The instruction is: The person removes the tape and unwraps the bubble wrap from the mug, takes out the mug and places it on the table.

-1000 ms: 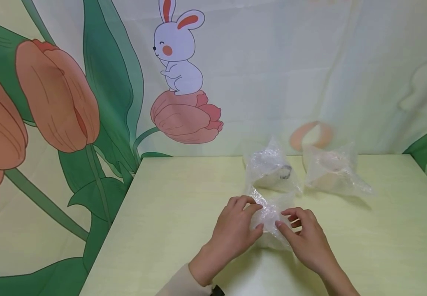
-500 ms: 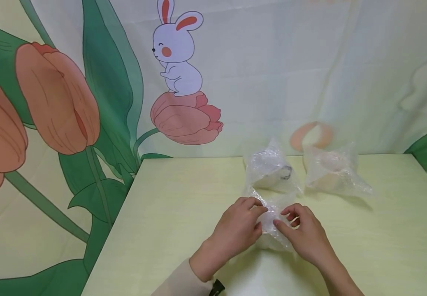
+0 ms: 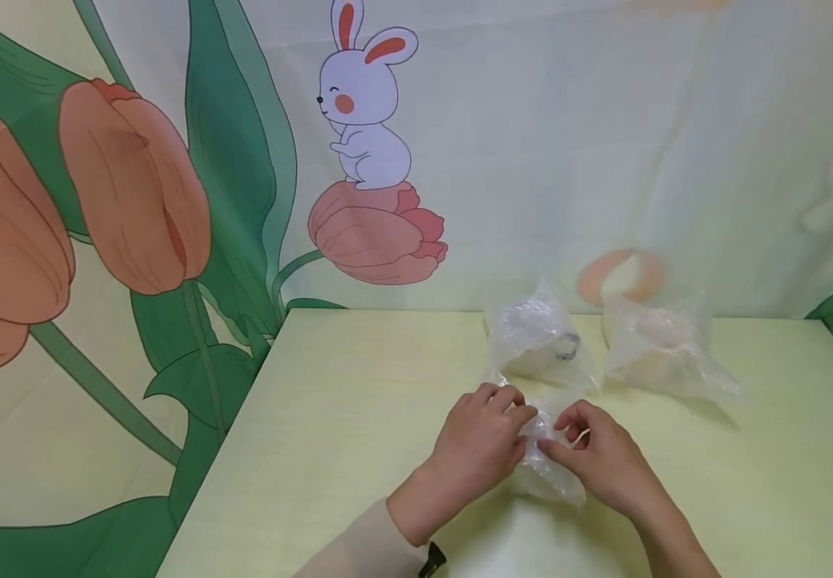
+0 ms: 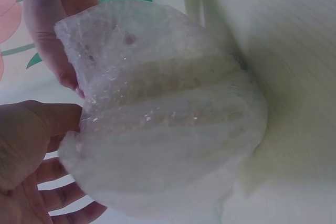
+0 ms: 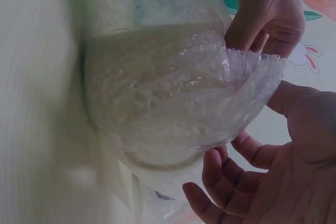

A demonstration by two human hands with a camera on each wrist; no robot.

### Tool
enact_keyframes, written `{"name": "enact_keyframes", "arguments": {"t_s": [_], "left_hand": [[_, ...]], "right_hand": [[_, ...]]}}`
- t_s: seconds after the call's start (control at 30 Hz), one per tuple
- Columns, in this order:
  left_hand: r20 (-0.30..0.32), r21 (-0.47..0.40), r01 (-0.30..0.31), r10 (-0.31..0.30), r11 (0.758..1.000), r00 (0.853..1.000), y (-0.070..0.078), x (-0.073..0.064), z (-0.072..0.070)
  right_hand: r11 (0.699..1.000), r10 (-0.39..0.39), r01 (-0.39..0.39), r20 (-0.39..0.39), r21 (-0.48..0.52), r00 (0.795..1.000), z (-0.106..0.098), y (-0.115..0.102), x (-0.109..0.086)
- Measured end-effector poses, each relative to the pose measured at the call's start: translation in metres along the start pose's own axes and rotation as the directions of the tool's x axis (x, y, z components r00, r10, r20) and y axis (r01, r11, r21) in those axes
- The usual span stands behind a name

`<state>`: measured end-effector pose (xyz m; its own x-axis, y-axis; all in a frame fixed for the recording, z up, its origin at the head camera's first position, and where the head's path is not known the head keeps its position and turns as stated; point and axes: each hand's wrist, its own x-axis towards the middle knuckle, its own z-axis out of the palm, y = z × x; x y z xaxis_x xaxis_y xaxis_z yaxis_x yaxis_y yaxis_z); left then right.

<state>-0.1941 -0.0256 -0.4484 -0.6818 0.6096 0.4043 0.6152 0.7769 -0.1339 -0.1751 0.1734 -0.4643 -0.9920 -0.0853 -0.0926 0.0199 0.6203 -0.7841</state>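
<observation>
A bubble-wrapped bundle (image 3: 548,474) stands on the table near the front, a pale object with a rounded rim showing faintly through the wrap. At its top, my left hand (image 3: 481,437) pinches the bubble wrap from the left, thumb and forefinger at the edge. From the right, my right hand (image 3: 607,459) takes the opposite edge between thumb and fingers. The left wrist view shows the gathered bubble wrap (image 4: 157,129) rising between the hands. In the right wrist view, a folded flap (image 5: 252,82) sticks up beside the right thumb. The wrapped object itself stays mostly hidden.
Behind stand two more bubble-wrapped bundles: one with a dark mark (image 3: 539,337) just beyond the hands, another (image 3: 665,349) farther right. A printed cloth backdrop (image 3: 518,160) with tulips and a rabbit hangs at the back edge of the pale table (image 3: 330,417).
The head view has shifted slightly, moving the whole scene a little to the right. The hands have come closer together over the front bundle's top; the back bundles keep their places.
</observation>
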Motion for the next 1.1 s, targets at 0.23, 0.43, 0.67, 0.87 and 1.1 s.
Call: {"name": "enact_keyframes", "arguments": {"t_s": [0.23,0.43,0.67,0.87,1.1], "left_hand": [[-0.026,0.016,-0.03,0.031,0.999,0.999,0.005,0.005,0.003],[-0.047,0.057,-0.08,0.082,0.995,0.996,0.007,0.011,0.006],[-0.019,0.088,-0.106,0.108,0.99,0.994,0.011,0.014,0.009],[0.002,0.069,-0.096,0.096,0.993,0.995,0.012,0.015,0.009],[0.013,0.041,-0.068,0.068,0.997,0.998,0.011,0.013,0.008]], "right_hand": [[1.0,0.003,-0.003,0.009,0.023,1.0,0.001,0.003,-0.001],[1.0,0.006,-0.006,0.005,0.022,1.0,0.0,0.003,0.0],[1.0,0.009,-0.008,-0.001,0.025,1.0,-0.003,0.005,-0.002],[0.999,0.019,-0.019,0.006,0.04,1.0,-0.004,0.006,-0.003],[0.999,0.019,-0.02,0.014,0.038,1.0,-0.003,0.007,-0.001]]}}
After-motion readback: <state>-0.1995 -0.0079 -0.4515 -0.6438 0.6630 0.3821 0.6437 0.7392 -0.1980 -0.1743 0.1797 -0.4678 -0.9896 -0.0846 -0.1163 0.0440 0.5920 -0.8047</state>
